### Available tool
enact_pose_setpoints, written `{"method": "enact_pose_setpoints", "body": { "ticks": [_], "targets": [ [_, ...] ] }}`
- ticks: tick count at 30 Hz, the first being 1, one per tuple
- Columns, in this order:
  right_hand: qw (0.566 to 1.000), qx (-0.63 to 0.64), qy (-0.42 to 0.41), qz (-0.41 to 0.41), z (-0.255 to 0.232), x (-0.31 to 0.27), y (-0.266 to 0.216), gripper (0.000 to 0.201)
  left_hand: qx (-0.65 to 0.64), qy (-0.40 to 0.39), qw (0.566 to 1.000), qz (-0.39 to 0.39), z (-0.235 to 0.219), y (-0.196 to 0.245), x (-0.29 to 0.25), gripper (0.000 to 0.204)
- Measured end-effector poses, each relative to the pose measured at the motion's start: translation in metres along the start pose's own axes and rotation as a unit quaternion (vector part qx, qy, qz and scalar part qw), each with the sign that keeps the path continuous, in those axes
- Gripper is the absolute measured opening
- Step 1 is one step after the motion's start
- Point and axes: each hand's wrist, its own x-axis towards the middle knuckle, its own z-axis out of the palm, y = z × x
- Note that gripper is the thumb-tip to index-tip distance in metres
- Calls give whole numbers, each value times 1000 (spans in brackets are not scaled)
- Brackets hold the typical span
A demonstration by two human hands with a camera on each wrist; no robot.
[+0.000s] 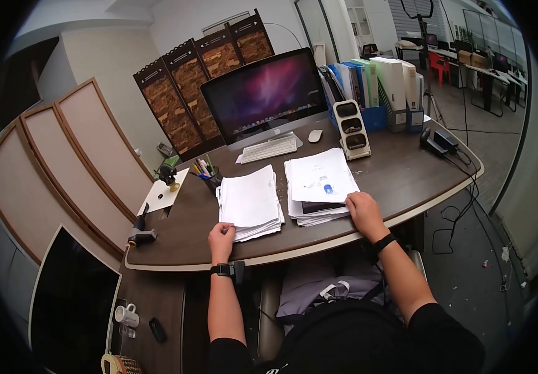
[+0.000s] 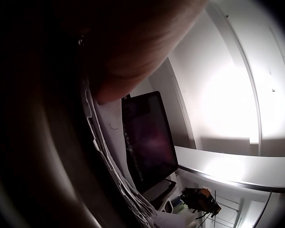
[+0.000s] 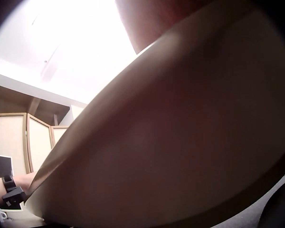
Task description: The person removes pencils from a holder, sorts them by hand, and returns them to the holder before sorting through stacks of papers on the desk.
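Observation:
Two stacks of paper lie side by side on the desk. My left hand (image 1: pixel 221 243) has its fingers curled at the near left corner of the left stack (image 1: pixel 250 199), gripping its papers; in the left wrist view the hand (image 2: pixel 142 52) touches the top of the layered sheets (image 2: pixel 111 123). With my right hand (image 1: pixel 365 215) I pinch the near right corner of the top sheet (image 1: pixel 319 171) on the right stack (image 1: pixel 322 219). That sheet bears a blue mark, and something dark shows under its near edge. In the right wrist view, the desk's underside hides most of the hand (image 3: pixel 156 19).
Behind the stacks stand a monitor (image 1: pixel 266 93), keyboard (image 1: pixel 269 149), mouse (image 1: pixel 315 135), pen holder (image 1: pixel 211 179) and beige holder (image 1: pixel 352 129). Binders (image 1: pixel 389 84) are at the back right, cables and adapters (image 1: pixel 445 141) at the right end, and a dark tool (image 1: pixel 141 234) at the left edge.

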Motion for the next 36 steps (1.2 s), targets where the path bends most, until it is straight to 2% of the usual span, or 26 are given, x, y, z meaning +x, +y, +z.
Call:
{"method": "enact_pose_setpoints", "body": {
  "ticks": [1,11,13,14,16,19,20,22,23,24,25,26,29,30,31,33,34,36],
  "targets": [
    [1000,3,7,2,0,0,0,16,-30,9,1000,-4,0,2,0,18],
    [999,3,23,27,2,-1,0,17,-34,22,999,-4,-1,5,-5,15],
    [999,5,25,33,4,-1,1,17,41,78,991,99,1,0,-4,25],
    [999,6,29,37,4,-1,1,17,42,77,991,101,2,1,-4,25],
    [999,8,30,39,1,0,-1,17,43,178,971,151,7,6,-9,37],
    [999,12,33,40,2,1,0,17,36,212,958,189,18,19,-24,42],
    [999,14,32,40,2,0,1,16,31,197,961,190,25,37,-35,40],
    [999,9,33,39,1,0,-1,16,-48,82,987,126,53,60,-54,34],
    [999,4,27,35,0,-1,-2,16,-152,-38,986,53,59,91,-68,36],
    [999,1,21,32,-1,-1,-2,16,-205,-111,970,73,75,101,-71,50],
    [999,5,25,25,0,-1,-1,16,-243,-191,950,52,84,120,-74,69],
    [999,10,29,18,0,-1,-1,17,-269,-237,933,35,96,126,-71,77],
    [1000,9,23,16,1,-1,0,17,-284,-269,920,15,123,126,-59,81],
    [1000,14,15,21,1,0,1,17,-282,-263,923,4,130,123,-57,65],
    [1000,13,16,18,0,2,2,17,-283,-261,923,6,135,121,-54,65],
    [999,19,26,5,0,0,-1,17,-270,-262,926,-17,139,112,-52,37],
    [1000,23,20,-6,0,0,1,17,-293,-237,926,-8,143,110,-54,18],
    [999,29,28,-1,2,0,2,16,-304,-232,924,-26,144,102,-52,16]
  ]
}}
